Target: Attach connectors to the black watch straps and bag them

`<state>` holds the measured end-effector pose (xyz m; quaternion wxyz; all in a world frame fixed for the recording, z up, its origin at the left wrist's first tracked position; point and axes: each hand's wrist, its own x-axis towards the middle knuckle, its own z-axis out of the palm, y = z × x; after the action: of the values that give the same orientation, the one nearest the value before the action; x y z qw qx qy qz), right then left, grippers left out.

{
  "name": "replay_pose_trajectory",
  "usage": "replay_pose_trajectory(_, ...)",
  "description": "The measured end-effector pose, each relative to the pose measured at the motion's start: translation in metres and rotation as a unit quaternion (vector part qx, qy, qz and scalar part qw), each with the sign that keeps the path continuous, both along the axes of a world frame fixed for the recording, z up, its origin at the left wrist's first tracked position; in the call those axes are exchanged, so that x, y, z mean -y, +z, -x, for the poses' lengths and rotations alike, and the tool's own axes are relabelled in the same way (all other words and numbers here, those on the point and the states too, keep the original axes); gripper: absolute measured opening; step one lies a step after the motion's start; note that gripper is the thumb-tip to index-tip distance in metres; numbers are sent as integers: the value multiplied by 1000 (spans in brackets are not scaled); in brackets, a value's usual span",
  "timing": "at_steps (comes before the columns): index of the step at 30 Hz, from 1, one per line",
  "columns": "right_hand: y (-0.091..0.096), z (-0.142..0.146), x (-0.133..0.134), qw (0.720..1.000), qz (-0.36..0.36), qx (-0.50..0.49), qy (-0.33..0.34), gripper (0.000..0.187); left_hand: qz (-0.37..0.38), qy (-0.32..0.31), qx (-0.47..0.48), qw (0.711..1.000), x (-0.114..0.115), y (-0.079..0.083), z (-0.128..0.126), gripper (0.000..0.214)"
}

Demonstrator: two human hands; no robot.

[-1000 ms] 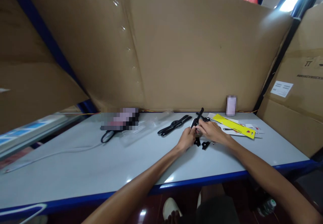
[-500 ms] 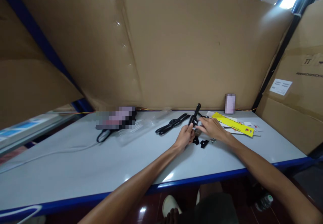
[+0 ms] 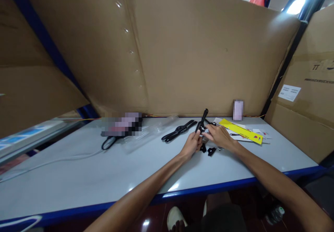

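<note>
My left hand (image 3: 192,143) is closed round the lower end of a black rod-shaped part (image 3: 203,118) that sticks up and to the right above the white table (image 3: 104,176). My right hand (image 3: 219,135) meets it at the part's base, fingers pinched there on something too small to make out. Two small black pieces (image 3: 208,151) lie on the table just below both hands. A black flat tool-like part (image 3: 179,130) lies to the left of my hands.
A yellow card (image 3: 241,130) on white papers lies to the right of my hands. A blurred dark object (image 3: 122,124) with a loop and a white cable (image 3: 52,161) lie at the left. Cardboard sheets (image 3: 182,51) wall the table's back; a box (image 3: 305,96) stands right.
The hands have stayed together on the black part; only the view has shifted slightly. Nothing was picked up or let go.
</note>
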<state>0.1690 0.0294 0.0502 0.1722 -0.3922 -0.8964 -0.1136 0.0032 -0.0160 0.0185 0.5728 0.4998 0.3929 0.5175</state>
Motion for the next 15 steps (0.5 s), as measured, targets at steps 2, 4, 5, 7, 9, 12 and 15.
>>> replay_pose_trajectory(2, 0, 0, 0, 1000, 1, 2, -5, 28, 5, -9, 6, 1000, 0, 1, 1, 64)
replay_pose_trajectory(4, 0, 1, 1, 1000, 0, 3, -8, 29, 11, -12, 14, 1000, 0, 2, 1, 63)
replay_pose_trajectory(5, 0, 1, 2, 1000, -3, 2, -10, 29, 13, -11, 18, 1000, 0, 2, 1, 63)
replay_pose_trajectory(7, 0, 3, 4, 1000, -4, 6, -9, 27, 17, -10, 23, 1000, 1, 2, 0, 64)
replay_pose_trajectory(9, 1, 5, 6, 1000, 0, 15, -7, 27, 15, -10, 25, 1000, 1, 3, -1, 65)
replay_pose_trajectory(12, 5, 7, 8, 1000, -2, 15, -12, 30, -6, -6, 19, 1000, 0, 2, -1, 66)
replay_pose_trajectory(15, 9, 5, 7, 1000, -12, 10, -16, 31, -23, 7, 1, 1000, -1, 2, -2, 66)
